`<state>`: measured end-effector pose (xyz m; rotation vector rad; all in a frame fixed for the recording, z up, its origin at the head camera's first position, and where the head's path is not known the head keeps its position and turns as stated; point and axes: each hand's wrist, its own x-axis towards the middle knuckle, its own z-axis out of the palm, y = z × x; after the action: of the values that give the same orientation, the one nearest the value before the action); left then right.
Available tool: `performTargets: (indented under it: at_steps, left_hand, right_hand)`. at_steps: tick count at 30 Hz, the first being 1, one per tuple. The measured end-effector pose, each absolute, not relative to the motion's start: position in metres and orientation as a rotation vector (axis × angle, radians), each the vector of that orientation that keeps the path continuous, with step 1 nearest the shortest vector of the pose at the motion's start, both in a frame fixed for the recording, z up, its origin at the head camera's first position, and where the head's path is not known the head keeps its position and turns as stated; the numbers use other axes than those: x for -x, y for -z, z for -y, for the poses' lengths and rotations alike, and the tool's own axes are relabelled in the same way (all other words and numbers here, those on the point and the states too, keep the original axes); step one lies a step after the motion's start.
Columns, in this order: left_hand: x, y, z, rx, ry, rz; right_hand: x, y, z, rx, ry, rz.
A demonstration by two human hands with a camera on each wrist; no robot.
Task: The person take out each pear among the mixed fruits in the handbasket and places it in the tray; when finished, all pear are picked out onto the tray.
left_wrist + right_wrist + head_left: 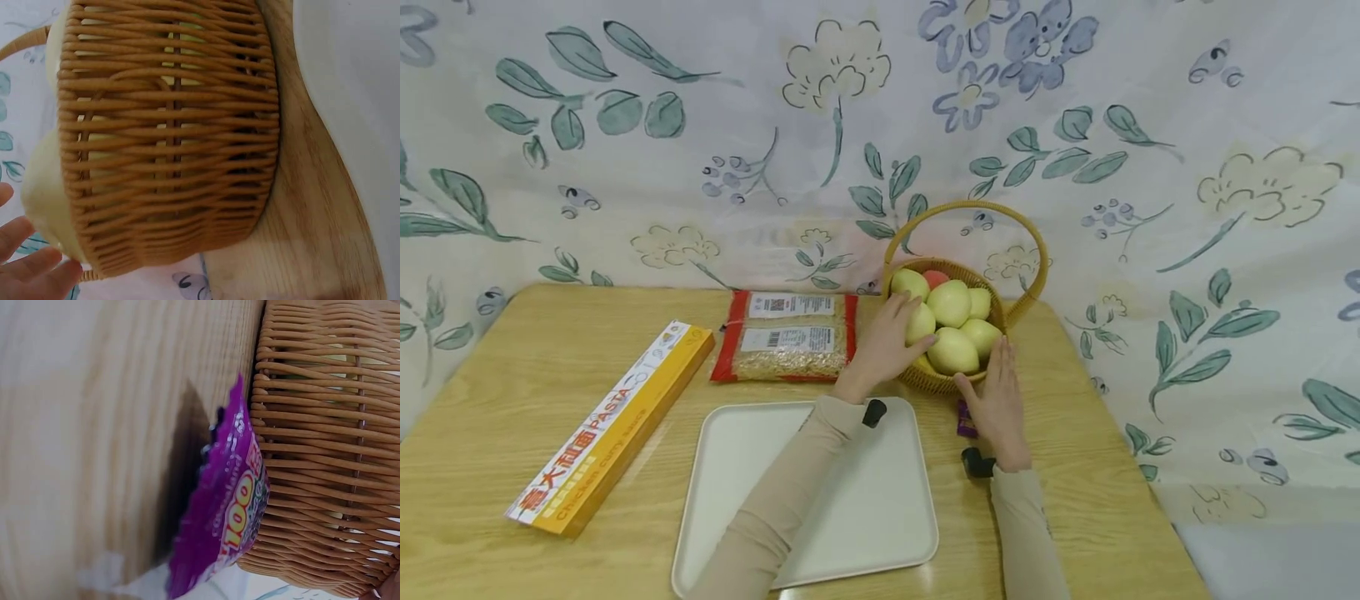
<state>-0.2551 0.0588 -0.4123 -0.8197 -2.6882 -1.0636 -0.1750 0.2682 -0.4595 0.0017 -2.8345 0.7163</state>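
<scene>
A wicker basket stands right of centre in the head view, its handle arching above, with both hands at its sides. The left hand comes in from the lower left and lies over the basket's left rim, fingers loosely spread on a pale yellow-green fruit, the thumb reaching toward the front of the heap. In the left wrist view, those fingers show at the lower left, by a pale fruit bulging above the rim. The right hand is at the basket's lower right, its fingers straight and pointing toward the top of the frame, the thumb held apart toward the front wall; whether it touches the wicker I cannot tell. More pale fruits fill the basket between the hands, with a red fruit at the back. A purple packet lies on the wooden table just left of the right hand, close to the basket's base. The left sleeve crosses above a white tray at bottom centre. A red-edged bag lies left of the basket, and a yellow-and-white pasta box slants across the left of the frame.
</scene>
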Motion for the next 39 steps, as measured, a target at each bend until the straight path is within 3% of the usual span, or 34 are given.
performTargets:
  at_steps: [29,39]
  left_hand:
    - [0.276,0.422,-0.085,0.769,0.702,2.785]
    - [0.273,0.424,-0.084,0.733,0.876,2.672]
  right_hand:
    - [0.177,0.464,-0.265,0.036,-0.727,2.8]
    - [0.177,0.465,-0.266,0.025,-0.786,2.785]
